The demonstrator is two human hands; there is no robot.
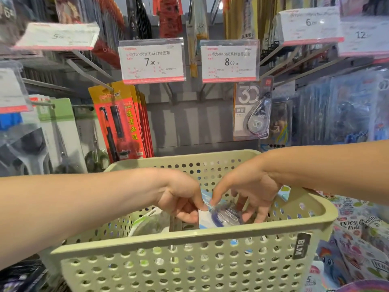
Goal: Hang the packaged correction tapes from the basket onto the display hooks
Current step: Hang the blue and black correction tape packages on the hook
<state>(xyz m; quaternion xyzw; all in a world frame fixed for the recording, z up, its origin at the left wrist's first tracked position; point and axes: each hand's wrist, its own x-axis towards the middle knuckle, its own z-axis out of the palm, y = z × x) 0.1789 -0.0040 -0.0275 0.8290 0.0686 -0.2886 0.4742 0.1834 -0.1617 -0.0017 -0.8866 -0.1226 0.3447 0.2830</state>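
**Hands pulling one packet from a basket that is far from emptied**

Hands are meeting low inside the basket. The left hand (183,199) is pinching the white card edge of a clear-blistered correction tape packet with blue trim (219,218) between thumb and fingers, while the right hand (250,190) is reaching down over the same packet, its fingertips (212,202) touching the card next to the left thumb and its other fingers spread over the blister. Both hands are therefore closing on this one packet, which is sitting below the rim of the pale green perforated plastic basket (189,237).

Beside it, toward the left of the basket, another clear packet with green-and-white card (147,223) is lying loose, and more coloured shapes are showing through the holes of the front wall, so several packets appear to be waiting.

Above, under the price label reading 8.00 (229,61), a grey-carded correction tape with a large "30" (251,110) is hanging from its hook. The space under the neighbouring price label reading 7.90 (152,61) is showing only bare backboard, with no packet hanging there.

Judging from this, the work is looking early to midway: one packet visibly hung, one in hand, the rest to lift and hook.
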